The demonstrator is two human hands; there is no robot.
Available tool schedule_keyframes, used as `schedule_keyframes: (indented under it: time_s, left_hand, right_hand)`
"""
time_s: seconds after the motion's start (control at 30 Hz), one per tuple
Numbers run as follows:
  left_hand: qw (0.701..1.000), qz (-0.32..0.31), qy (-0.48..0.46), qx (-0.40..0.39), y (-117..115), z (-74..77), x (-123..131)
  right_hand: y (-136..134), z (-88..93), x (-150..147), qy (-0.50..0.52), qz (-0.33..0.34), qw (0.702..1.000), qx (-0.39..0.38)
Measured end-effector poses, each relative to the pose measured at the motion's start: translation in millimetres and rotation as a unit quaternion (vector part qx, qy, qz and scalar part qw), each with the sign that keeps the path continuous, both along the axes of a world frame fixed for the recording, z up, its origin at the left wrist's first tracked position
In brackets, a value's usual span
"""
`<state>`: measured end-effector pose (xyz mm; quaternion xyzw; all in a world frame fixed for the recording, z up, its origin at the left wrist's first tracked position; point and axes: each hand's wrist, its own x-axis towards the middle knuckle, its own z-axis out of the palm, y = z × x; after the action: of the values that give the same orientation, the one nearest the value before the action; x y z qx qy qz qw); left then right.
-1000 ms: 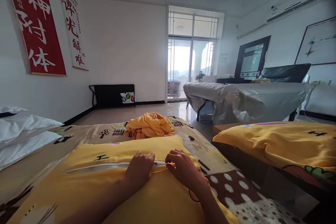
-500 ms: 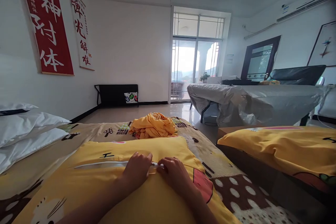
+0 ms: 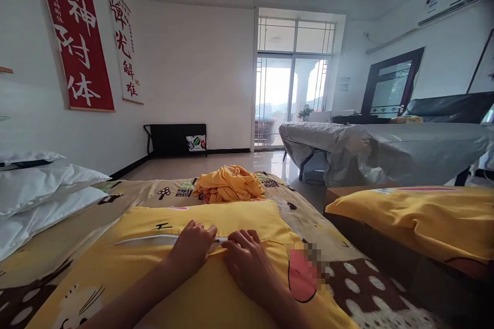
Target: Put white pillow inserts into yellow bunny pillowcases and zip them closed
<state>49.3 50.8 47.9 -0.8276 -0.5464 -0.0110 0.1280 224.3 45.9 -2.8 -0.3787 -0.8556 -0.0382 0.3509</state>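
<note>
A yellow printed pillowcase lies in front of me, filled out like a pillow. Across it runs a long slit, with the white pillow insert showing inside. My left hand is closed on the cloth at the slit, fingers bent and thumb towards the right. Close beside it, my right hand pinches at the right end of the slit, where a small zipper pull seems to show between the hands. The fingertips of both hands are partly hidden by the knuckles.
Behind the pillow sits a crumpled heap of yellow cloth on the patterned blanket. White pillows are stacked at the left. Another yellow pillow rests on a cardboard box at the right. Farther back stands a plastic-covered table.
Both hands have moved a little to the left along the slit, and its open part looks slightly shorter. The view has turned slightly left.
</note>
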Motion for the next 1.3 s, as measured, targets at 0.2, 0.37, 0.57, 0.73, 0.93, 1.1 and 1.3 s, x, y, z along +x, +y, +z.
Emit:
schedule_keyframes:
  time_s: [0.2,0.37,0.57,0.73,0.93,1.1,1.3]
  left_hand:
    - [1.000,0.011,0.002,-0.007,1,-3.1,-9]
    - [0.999,0.029,-0.029,-0.035,-5,2.7,-19]
    - [0.998,0.044,-0.044,-0.020,-11,6.0,-33]
    - [0.997,0.057,-0.047,-0.006,-13,6.6,-43]
    - [0.997,0.064,-0.041,0.010,-18,1.0,-46]
    - [0.996,0.068,-0.061,0.010,-19,-2.7,-58]
    - [0.992,0.101,-0.076,0.020,-25,-9.1,-90]
  right_hand:
    - [-1,-11.0,-12,-0.001,0.011,1.000,0.016]
    - [4,-15.7,-12,-0.011,0.020,0.999,0.039]
    - [4,-16.1,-13,-0.008,0.023,1.000,0.017]
    - [4,-16.4,-14,-0.006,0.024,1.000,0.014]
    - [2,-15.6,-14,0.002,0.029,1.000,0.005]
    - [3,-16.4,-14,-0.006,0.024,1.000,0.006]
    - [2,-14.1,-13,-0.014,0.024,1.000,0.000]
